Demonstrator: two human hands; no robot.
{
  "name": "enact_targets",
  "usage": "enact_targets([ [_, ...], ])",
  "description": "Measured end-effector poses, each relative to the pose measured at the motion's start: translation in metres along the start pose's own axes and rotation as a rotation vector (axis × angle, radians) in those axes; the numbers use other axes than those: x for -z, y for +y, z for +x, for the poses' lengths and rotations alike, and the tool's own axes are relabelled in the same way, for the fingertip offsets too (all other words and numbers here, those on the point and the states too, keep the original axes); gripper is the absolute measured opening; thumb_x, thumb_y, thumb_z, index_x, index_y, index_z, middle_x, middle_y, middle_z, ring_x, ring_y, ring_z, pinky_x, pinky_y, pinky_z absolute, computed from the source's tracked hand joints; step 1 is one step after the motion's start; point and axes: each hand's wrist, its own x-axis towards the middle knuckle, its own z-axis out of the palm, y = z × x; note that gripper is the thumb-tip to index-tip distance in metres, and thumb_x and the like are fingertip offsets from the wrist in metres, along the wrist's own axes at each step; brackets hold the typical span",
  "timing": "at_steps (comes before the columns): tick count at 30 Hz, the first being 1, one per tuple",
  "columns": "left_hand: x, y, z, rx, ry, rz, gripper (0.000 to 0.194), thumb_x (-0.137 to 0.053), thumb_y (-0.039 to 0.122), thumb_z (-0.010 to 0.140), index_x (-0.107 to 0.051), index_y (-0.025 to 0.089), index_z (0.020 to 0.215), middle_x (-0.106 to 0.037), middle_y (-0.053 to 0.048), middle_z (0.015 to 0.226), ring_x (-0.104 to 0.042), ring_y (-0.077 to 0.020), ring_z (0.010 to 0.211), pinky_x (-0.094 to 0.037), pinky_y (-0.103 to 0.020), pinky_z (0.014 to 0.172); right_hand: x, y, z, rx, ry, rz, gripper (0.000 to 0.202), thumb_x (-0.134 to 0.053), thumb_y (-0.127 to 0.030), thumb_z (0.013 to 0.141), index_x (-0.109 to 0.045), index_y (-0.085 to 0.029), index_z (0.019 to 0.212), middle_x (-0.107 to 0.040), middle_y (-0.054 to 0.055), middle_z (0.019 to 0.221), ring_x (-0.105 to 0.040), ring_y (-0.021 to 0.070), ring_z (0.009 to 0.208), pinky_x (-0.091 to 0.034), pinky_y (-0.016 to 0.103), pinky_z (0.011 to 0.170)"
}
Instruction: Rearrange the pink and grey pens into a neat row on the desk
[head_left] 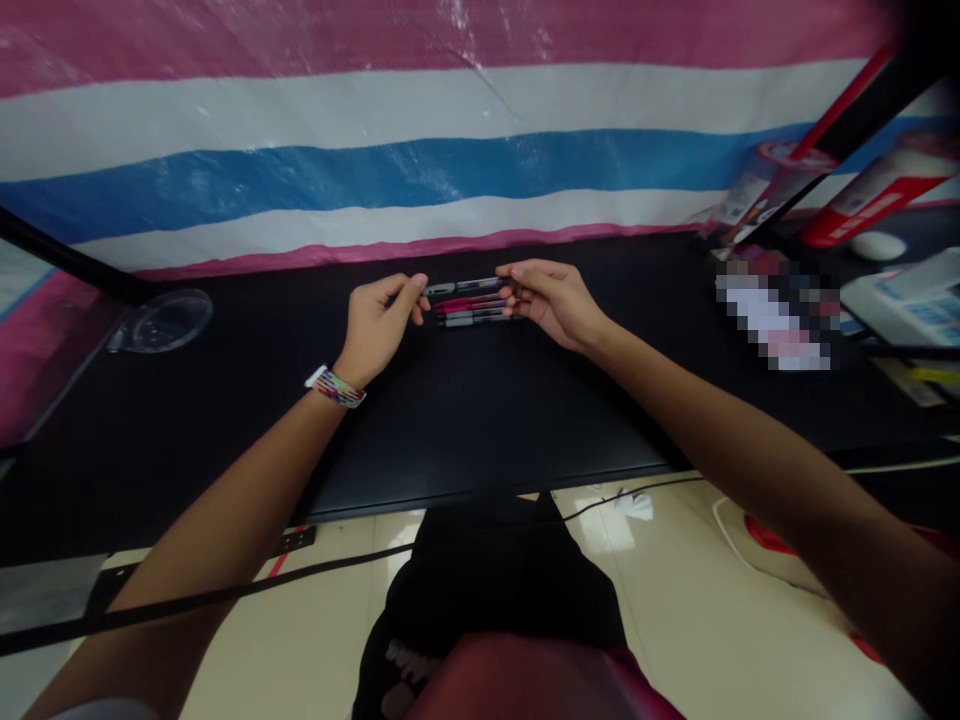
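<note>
Between my two hands a dark pen (pixel 466 286) lies level, its left end pinched by my left hand (pixel 388 315) and its right end by my right hand (pixel 551 298). Just below it, on the black table (pixel 480 420), are a pink-red pen (pixel 465 304) and a grey and clear pen (pixel 469 320), side by side and roughly parallel to the held one. The fingers of my right hand partly cover the right ends of these pens. A colourful woven band is around my left wrist.
A clear round lid (pixel 169 320) lies at the table's left. At the right stand a clear container (pixel 772 185), a red and white canister (pixel 877 195) and a white box (pixel 911 300). A striped sheet (pixel 420 180) hangs behind. A black cable (pixel 322 568) crosses below the table edge.
</note>
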Motion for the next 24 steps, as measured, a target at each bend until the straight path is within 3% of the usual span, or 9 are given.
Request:
enact_targets([
  [2, -0.001, -0.002, 0.000, 0.014, -0.012, -0.027, 0.055, -0.060, 0.063, 0.113, -0.072, 0.023, 0.077, -0.069, -0.001, 0.064, -0.068, -0.0165, 0.064, -0.058, -0.033, 0.072, 0.000, -0.001, -0.001, 0.000, 0.009, -0.019, 0.040, -0.102, -0.050, 0.079, -0.088, -0.023, 0.105, -0.081, 0.004, 0.090, -0.074, 0.0189, 0.084, -0.069, 0.038, 0.084],
  [5, -0.002, -0.006, 0.001, -0.003, -0.017, -0.107, 0.039, -0.077, 0.063, 0.103, -0.075, 0.024, 0.105, -0.075, -0.001, 0.077, -0.074, -0.0174, 0.075, -0.060, -0.032, 0.077, -0.001, -0.001, -0.001, 0.002, 0.050, -0.062, 0.039, -0.103, -0.046, 0.077, -0.087, -0.024, 0.105, -0.082, 0.003, 0.091, -0.075, 0.0193, 0.084, -0.070, 0.040, 0.088],
  [8, -0.002, -0.011, 0.003, -0.023, -0.044, -0.149, 0.046, -0.088, 0.058, 0.095, -0.071, 0.025, 0.123, -0.077, -0.002, 0.089, -0.077, -0.0190, 0.086, -0.063, -0.034, 0.085, -0.001, 0.000, 0.000, 0.020, 0.110, -0.082, 0.035, -0.102, -0.046, 0.077, -0.085, -0.023, 0.098, -0.081, 0.004, 0.088, -0.074, 0.0184, 0.082, -0.070, 0.039, 0.088],
  [12, 0.000, -0.014, 0.004, -0.007, -0.029, -0.167, 0.034, -0.083, 0.053, 0.100, -0.072, 0.025, 0.115, -0.076, -0.003, 0.088, -0.078, -0.0206, 0.090, -0.064, -0.036, 0.088, 0.000, 0.001, 0.001, 0.032, 0.129, -0.092, 0.033, -0.101, -0.046, 0.080, -0.083, -0.023, 0.096, -0.081, 0.004, 0.089, -0.074, 0.0181, 0.081, -0.070, 0.040, 0.089],
  [15, 0.000, -0.013, 0.004, -0.006, -0.042, -0.155, 0.035, -0.087, 0.052, 0.096, -0.073, 0.025, 0.113, -0.077, -0.003, 0.090, -0.077, -0.0204, 0.087, -0.065, -0.036, 0.086, 0.001, 0.002, 0.001, 0.028, 0.124, -0.083, 0.033, -0.102, -0.045, 0.079, -0.083, -0.023, 0.095, -0.081, 0.004, 0.090, -0.074, 0.0179, 0.080, -0.070, 0.040, 0.089],
  [20, -0.002, -0.011, 0.002, 0.011, -0.046, -0.182, 0.036, -0.071, 0.061, 0.108, -0.072, 0.025, 0.110, -0.070, 0.000, 0.071, -0.075, -0.0189, 0.072, -0.064, -0.036, 0.079, 0.000, 0.001, 0.000, 0.012, 0.112, -0.062, 0.031, -0.102, -0.042, 0.078, -0.085, -0.022, 0.095, -0.082, 0.005, 0.090, -0.074, 0.0169, 0.079, -0.069, 0.038, 0.087],
  [24, -0.002, -0.012, 0.002, -0.014, -0.064, -0.174, 0.044, -0.086, 0.062, 0.096, -0.070, 0.027, 0.117, -0.076, -0.001, 0.082, -0.076, -0.0189, 0.077, -0.062, -0.034, 0.078, -0.001, 0.001, 0.000, 0.014, 0.137, -0.077, 0.029, -0.101, -0.041, 0.080, -0.084, -0.023, 0.094, -0.082, 0.004, 0.090, -0.074, 0.0176, 0.080, -0.070, 0.039, 0.089],
])
